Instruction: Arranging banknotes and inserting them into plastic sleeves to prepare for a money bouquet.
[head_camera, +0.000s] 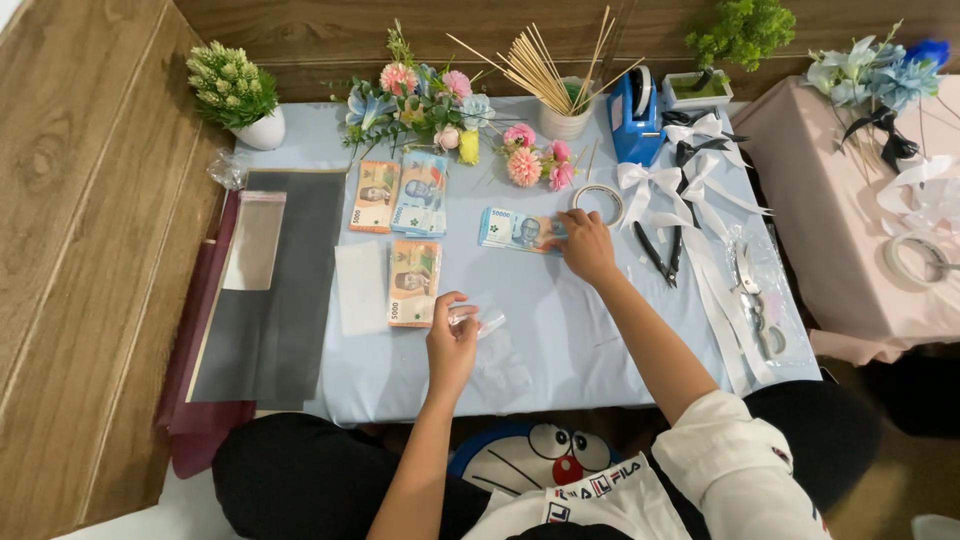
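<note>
My left hand (452, 345) pinches a small clear plastic sleeve (487, 325) near the front of the light blue table (560, 330). My right hand (585, 245) reaches further back and holds the right end of a blue banknote stack (515, 229). More banknote stacks lie to the left: an orange and a blue one (400, 198) at the back, another orange one (414, 283) in front of them. A roll of clear tape (598, 203) sits just behind my right hand.
Artificial flowers (425, 105), a cup of wooden skewers (565, 110) and a blue tape dispenser (634, 118) line the back edge. White and black ribbon bows (690, 165), pliers (660, 255) and scissors (755, 300) lie at right. Dark wrapping sheets (275, 290) cover the left.
</note>
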